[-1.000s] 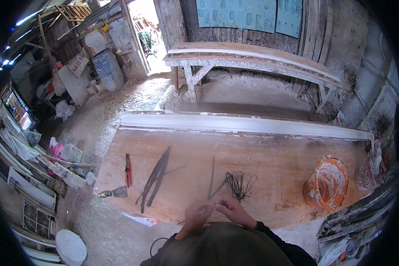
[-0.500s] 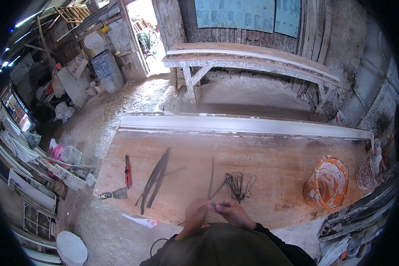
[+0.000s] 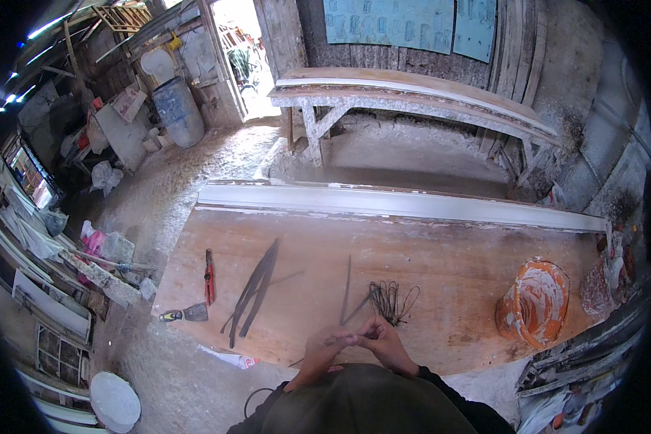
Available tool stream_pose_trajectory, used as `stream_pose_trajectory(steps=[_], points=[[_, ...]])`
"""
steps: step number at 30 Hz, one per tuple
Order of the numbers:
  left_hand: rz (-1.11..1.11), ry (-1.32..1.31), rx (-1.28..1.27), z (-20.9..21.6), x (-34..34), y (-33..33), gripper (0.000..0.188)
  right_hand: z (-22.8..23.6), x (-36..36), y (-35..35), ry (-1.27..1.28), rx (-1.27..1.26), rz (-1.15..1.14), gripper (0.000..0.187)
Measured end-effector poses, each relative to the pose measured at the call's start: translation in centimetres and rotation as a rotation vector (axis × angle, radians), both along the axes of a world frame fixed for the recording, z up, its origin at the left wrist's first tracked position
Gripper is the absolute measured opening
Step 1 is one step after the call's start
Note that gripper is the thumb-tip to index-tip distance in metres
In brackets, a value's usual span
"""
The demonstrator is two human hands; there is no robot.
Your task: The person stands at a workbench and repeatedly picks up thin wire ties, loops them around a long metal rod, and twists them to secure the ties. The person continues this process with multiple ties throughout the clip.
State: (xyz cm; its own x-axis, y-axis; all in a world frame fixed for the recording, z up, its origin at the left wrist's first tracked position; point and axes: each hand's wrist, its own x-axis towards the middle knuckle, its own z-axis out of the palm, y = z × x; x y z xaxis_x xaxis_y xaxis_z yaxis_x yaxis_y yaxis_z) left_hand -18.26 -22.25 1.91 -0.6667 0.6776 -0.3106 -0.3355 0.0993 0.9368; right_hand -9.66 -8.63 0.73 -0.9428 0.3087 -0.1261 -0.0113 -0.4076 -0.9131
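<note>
At the near edge of the wooden table my left hand (image 3: 325,346) and my right hand (image 3: 385,341) meet, fingers closed in a pinch. What they pinch is too small and blurred to make out. Just beyond the fingertips lie thin dark strips (image 3: 346,289) in a V shape. A loose bundle of thin black wire (image 3: 389,300) sits right beyond my right hand. Farther left are long, flat black strips (image 3: 257,289), partly crossed over each other. Left of those are a red-and-black hand tool (image 3: 209,278) and a putty knife (image 3: 188,314) with a wide blade.
An orange bucket (image 3: 510,307) smeared with white stands at the table's right. A long white moulding (image 3: 383,202) runs along the far edge of the wooden table (image 3: 441,275). Beyond is a white-spattered bench (image 3: 412,103). A blue barrel (image 3: 177,112) stands near the doorway.
My right hand has shifted slightly up and away, its fingers lifting a little from the left fingertips. The things on the table have stayed where they were; the view has tilted slightly.
</note>
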Motion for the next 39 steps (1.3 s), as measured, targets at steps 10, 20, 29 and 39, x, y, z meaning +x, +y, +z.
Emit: stream_pose_trajectory(steps=[10,20,29,39], points=[[0.103,-0.091,0.201,-1.7,-0.9,-0.4,0.009,0.4,-0.4,-0.8,0.046,0.433,0.040,0.014],[0.074,0.206,0.157,-1.7,-2.7,-1.0,0.009,-0.6,-0.1,-0.6,0.082,0.327,0.086,0.015],[-0.086,0.367,0.139,-1.3,-1.2,0.0,0.030,1.3,-0.4,-0.8,-0.008,0.339,0.031,0.008],[-0.182,0.178,-0.064,-1.3,-2.5,-0.9,0.015,0.7,-0.4,0.3,-0.028,0.070,-0.183,0.012]])
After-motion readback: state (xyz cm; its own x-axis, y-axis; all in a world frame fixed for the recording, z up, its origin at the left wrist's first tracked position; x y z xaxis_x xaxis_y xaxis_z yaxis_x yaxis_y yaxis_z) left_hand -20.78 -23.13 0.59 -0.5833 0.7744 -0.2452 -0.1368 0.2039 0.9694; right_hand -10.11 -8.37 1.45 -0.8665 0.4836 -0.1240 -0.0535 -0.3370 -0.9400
